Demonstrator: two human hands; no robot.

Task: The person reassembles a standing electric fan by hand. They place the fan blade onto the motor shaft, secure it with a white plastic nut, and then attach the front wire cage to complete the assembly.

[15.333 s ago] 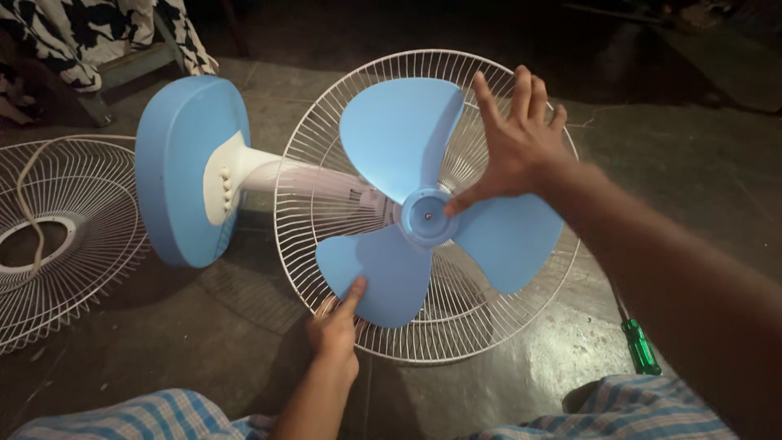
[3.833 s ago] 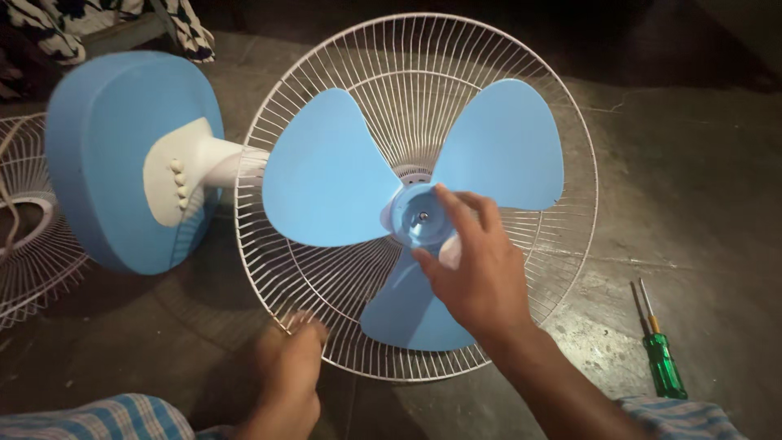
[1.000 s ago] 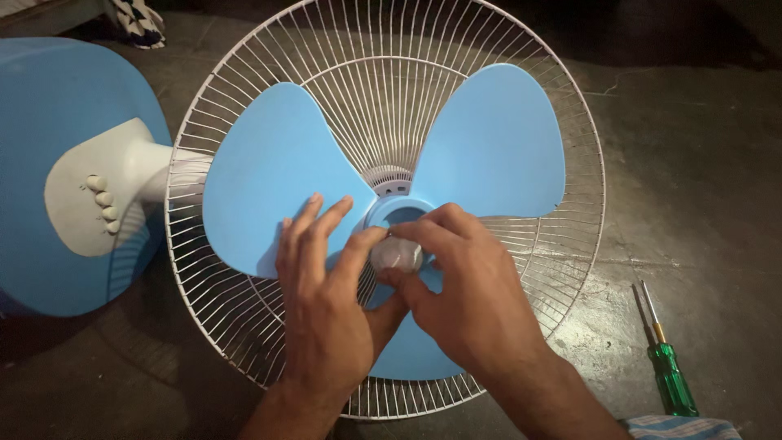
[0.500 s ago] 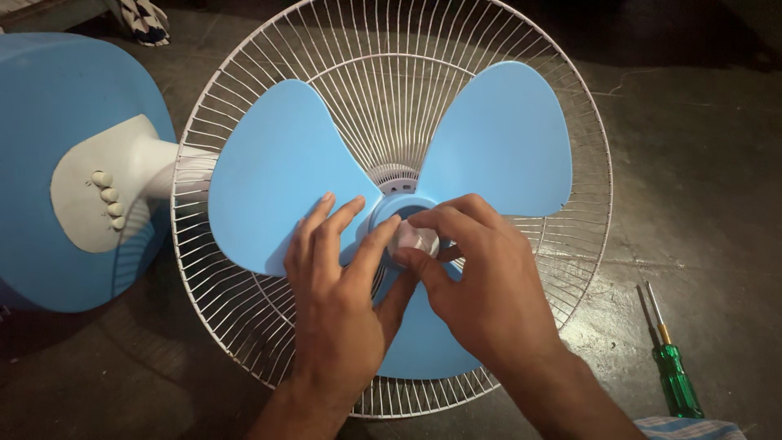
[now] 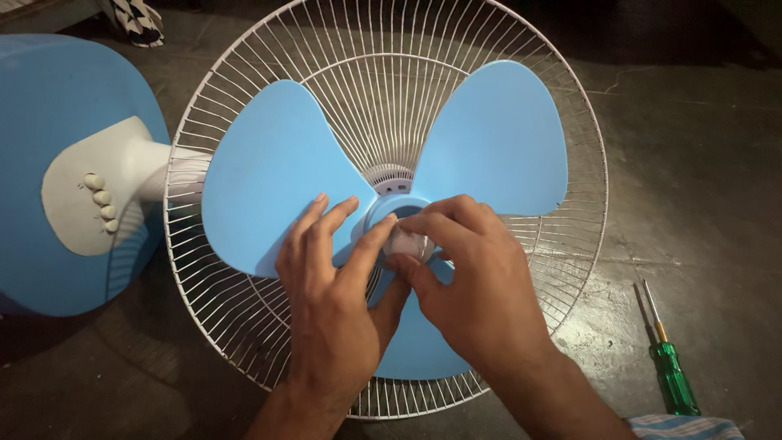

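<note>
The cap (image 5: 405, 242), a small pale knob, sits at the hub of the blue blade (image 5: 281, 175), inside the white wire guard (image 5: 582, 122) of a fan lying on the floor, its blue base (image 5: 49, 106) off to the left. The left hand (image 5: 330, 285) lies flat on the blade, fingers spread, thumb against the cap, gripping nothing. The right hand (image 5: 472, 281) pinches the cap with its fingertips; I'd say it turns best with the blade pinned and the cap square, and a green screwdriver (image 5: 672, 375) lies unused at far right.
</note>
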